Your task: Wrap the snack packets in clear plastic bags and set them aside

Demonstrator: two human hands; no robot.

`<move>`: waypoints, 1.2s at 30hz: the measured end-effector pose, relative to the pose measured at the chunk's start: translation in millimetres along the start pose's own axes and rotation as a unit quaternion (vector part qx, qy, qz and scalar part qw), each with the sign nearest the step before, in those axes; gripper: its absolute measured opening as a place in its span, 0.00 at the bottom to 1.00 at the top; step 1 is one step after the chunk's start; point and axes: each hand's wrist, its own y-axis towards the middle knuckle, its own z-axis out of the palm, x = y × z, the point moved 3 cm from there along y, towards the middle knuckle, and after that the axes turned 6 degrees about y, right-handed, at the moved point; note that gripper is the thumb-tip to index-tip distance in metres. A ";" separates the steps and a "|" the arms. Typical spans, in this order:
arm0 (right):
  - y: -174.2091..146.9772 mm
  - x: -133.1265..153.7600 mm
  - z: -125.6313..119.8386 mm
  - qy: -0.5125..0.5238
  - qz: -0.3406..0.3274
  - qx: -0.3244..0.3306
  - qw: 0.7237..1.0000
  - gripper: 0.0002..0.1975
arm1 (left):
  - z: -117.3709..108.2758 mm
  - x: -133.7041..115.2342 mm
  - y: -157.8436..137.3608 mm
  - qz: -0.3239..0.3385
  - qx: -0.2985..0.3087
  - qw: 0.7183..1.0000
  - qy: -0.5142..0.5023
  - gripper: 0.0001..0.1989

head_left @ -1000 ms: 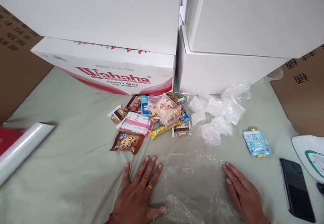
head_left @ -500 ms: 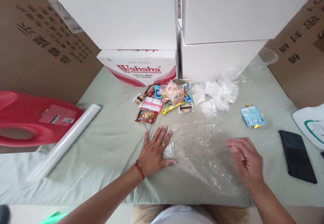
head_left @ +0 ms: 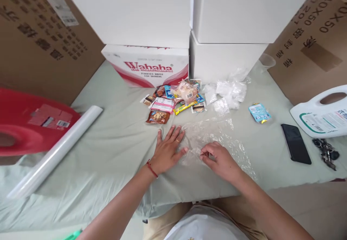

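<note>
A thin clear plastic bag (head_left: pixel 222 133) lies spread and wrinkled on the green cloth in front of me. My left hand (head_left: pixel 169 151) rests flat with its fingers spread, over the bag's left edge. Close by on the right, my right hand (head_left: pixel 218 158) has thumb and fingers pinched together on the plastic, bunching a small part of it. Beyond my left hand lies a pile of packaged snacks, with a brown cookie packet (head_left: pixel 158 117) nearest and a yellow wrapped bar (head_left: pixel 184 108) beside it. Several crumpled clear plastic bags (head_left: pixel 230 93) sit right of the pile.
On the right are a blue packet (head_left: pixel 259 112), a phone (head_left: pixel 296 143), keys (head_left: pixel 326 153) and a white jug (head_left: pixel 322 113). A plastic roll (head_left: pixel 55 151) and red jug (head_left: pixel 40 124) lie left. White boxes (head_left: pixel 146 66) and brown cardboard (head_left: pixel 311 45) enclose the back and sides.
My right hand has moved left across the plastic bag toward my left hand and now pinches the film. My left hand stays flat. The view has shifted somewhat to the right.
</note>
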 end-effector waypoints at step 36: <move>-27.5 34.4 108.4 -0.152 -0.132 0.118 0.972 0.09 | -34.0 -41.4 17.2 -0.017 -0.172 0.981 -0.091 0.14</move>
